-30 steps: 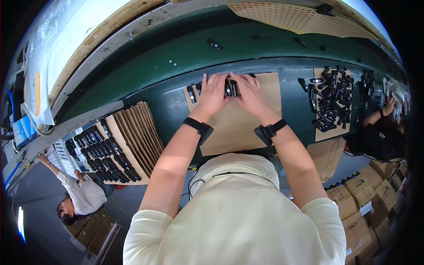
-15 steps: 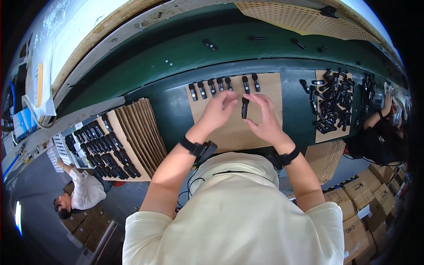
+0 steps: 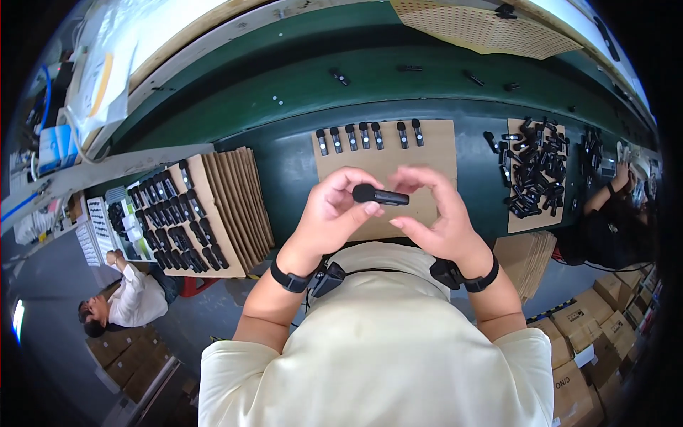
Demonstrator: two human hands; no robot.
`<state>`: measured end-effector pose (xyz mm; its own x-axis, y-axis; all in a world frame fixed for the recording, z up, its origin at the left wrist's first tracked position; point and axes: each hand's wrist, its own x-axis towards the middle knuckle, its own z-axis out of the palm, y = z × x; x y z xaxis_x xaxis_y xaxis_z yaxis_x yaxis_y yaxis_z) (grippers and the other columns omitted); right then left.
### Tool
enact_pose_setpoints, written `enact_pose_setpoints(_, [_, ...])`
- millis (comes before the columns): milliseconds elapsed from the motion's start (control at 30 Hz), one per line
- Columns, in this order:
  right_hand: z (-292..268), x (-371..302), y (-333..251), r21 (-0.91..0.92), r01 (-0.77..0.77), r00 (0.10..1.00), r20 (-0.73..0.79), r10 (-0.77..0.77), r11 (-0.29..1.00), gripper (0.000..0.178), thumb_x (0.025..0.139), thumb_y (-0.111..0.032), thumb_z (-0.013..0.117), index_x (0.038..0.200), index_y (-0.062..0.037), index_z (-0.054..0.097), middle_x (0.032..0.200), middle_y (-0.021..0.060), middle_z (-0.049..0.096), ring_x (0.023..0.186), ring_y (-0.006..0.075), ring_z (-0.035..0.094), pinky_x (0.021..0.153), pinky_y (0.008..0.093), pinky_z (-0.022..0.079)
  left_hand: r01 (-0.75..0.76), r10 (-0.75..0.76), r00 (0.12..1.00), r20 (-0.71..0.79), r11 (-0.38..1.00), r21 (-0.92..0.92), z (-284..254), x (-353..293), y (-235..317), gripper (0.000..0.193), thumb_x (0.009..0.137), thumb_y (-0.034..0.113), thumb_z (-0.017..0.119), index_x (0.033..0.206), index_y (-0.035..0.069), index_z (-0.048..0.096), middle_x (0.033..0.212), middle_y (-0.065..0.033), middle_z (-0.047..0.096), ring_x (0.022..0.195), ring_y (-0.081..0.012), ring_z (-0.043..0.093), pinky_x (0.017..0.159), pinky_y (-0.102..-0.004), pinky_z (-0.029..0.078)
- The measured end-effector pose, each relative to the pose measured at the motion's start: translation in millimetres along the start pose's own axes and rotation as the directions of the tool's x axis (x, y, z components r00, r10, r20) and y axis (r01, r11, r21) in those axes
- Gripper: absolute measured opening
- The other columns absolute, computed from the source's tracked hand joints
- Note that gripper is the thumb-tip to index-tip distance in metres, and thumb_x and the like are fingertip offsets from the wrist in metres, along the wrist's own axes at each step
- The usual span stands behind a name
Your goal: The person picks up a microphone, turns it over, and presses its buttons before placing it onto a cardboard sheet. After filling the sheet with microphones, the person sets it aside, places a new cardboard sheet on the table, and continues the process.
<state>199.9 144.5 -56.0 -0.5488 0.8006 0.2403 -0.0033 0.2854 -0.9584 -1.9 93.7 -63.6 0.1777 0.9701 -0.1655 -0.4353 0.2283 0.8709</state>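
Observation:
A small black wireless microphone (image 3: 393, 198) with a round foam tip lies sideways in my left hand (image 3: 329, 213), pinched by thumb and fingers close to the foam end. My right hand (image 3: 452, 220) is around the microphone's other end, apart from it, with thumb and fingers spread and slightly blurred. Under both hands is a brown cardboard sheet (image 3: 442, 153) on the green bench. Along its far edge stands a row of similar microphones (image 3: 351, 138), foam tips pointing away from me, with a gap in the row towards the right.
To the right, a heap of black microphones (image 3: 537, 167) covers another cardboard piece. On the left, microphones in rows (image 3: 171, 210) rest on stacked cardboard sheets (image 3: 245, 206). Several loose ones lie on the far green belt (image 3: 299, 92). One person (image 3: 135, 299) sits left, another (image 3: 605, 228) works right.
The microphone has come nearer to me and turned from upright to sideways. It has passed from my right hand's fingers into my left hand, and my right hand has opened.

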Motion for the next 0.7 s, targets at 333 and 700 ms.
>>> enact_pose_setpoints(333, [7, -14, -64, -0.256, 0.314, 0.947, 0.01, -0.322, 0.915, 0.028, 0.075, -0.006, 0.077, 0.098, -0.0032, 0.062, 0.085, 0.0089, 0.064, 0.074, 0.0229, 0.057, 0.065, 0.0324, 0.043, -0.517, 0.452, 0.851, 0.268, 0.631, 0.579, 29, -43, 49, 0.033, 0.078, 0.007, 0.075, 0.107, 0.0, 0.061, 0.093, -0.0098, 0.065, 0.08, -0.0232, 0.061, 0.076, -0.0334, 0.047])
enact_pose_setpoints(700, [12, -47, -93, -0.268, 0.354, 0.932, 0.026, -0.361, 0.896, 0.027, 0.078, -0.014, 0.077, 0.098, -0.0031, 0.062, 0.086, 0.0088, 0.062, 0.073, 0.022, 0.055, 0.067, 0.0328, 0.042, -0.548, 0.48, 0.835, 0.267, 0.687, 0.478, 50, -82, 53, 0.023, 0.083, 0.005, 0.068, 0.104, -0.002, 0.062, 0.09, -0.012, 0.066, 0.075, -0.0238, 0.061, 0.07, -0.033, 0.048])
